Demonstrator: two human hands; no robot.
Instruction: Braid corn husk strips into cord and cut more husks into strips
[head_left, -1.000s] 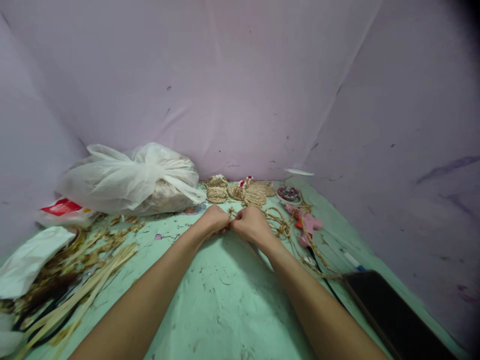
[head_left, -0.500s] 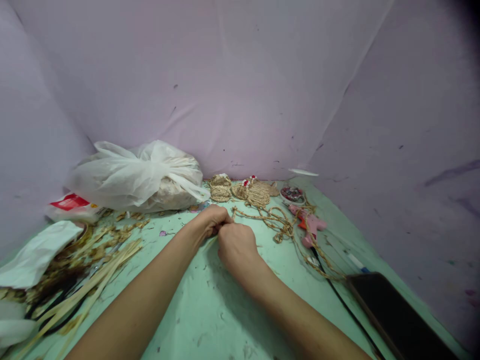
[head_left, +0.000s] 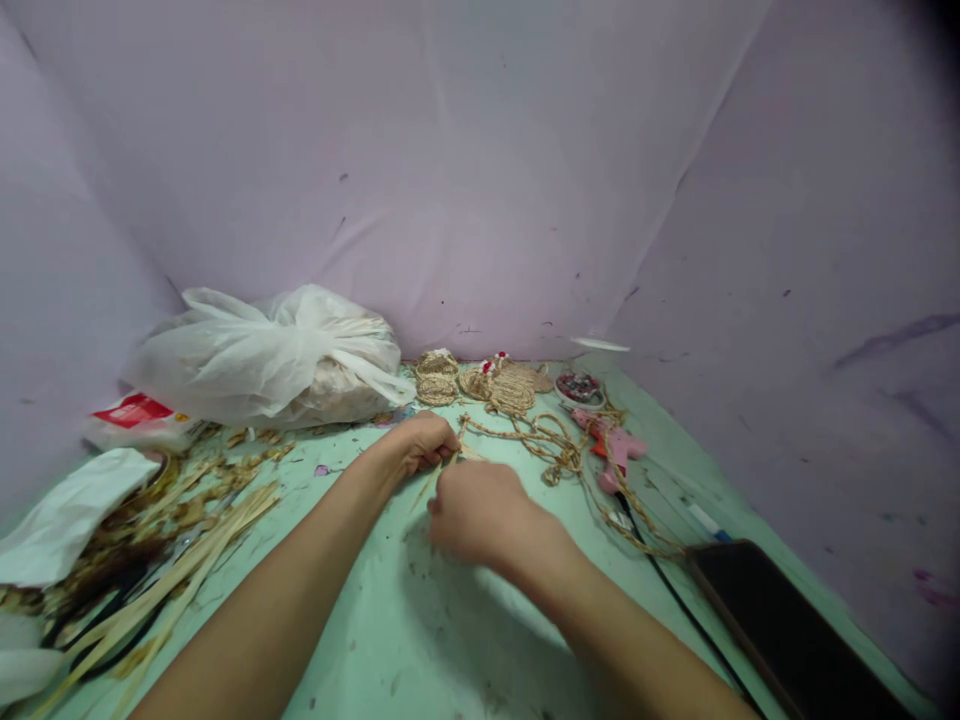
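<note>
My left hand (head_left: 426,440) is closed in a pinch at the near end of a braided straw cord (head_left: 517,432), over the middle of the green tabletop. Loose pale fibre strands (head_left: 426,488) come out from under its fingers, and a short piece shows between the hands. Just to the right and nearer to me, my right hand (head_left: 484,510) has curled fingers. The back of that hand hides its fingertips and anything in them. From the left hand the cord runs right into a loose tangle, then beside a pink glue gun (head_left: 619,447).
Behind my hands lie coiled straw pieces (head_left: 511,385) with red and white beads, and a small bowl of beads (head_left: 580,388). At left are a white plastic bag (head_left: 277,355), long pale strips (head_left: 202,555) and brown scraps. A phone (head_left: 787,620) and black cable lie right.
My right hand has drawn slightly toward me and away from the left one, opening a small gap where strands show. The left hand keeps its pinch. The view has shifted slightly.
</note>
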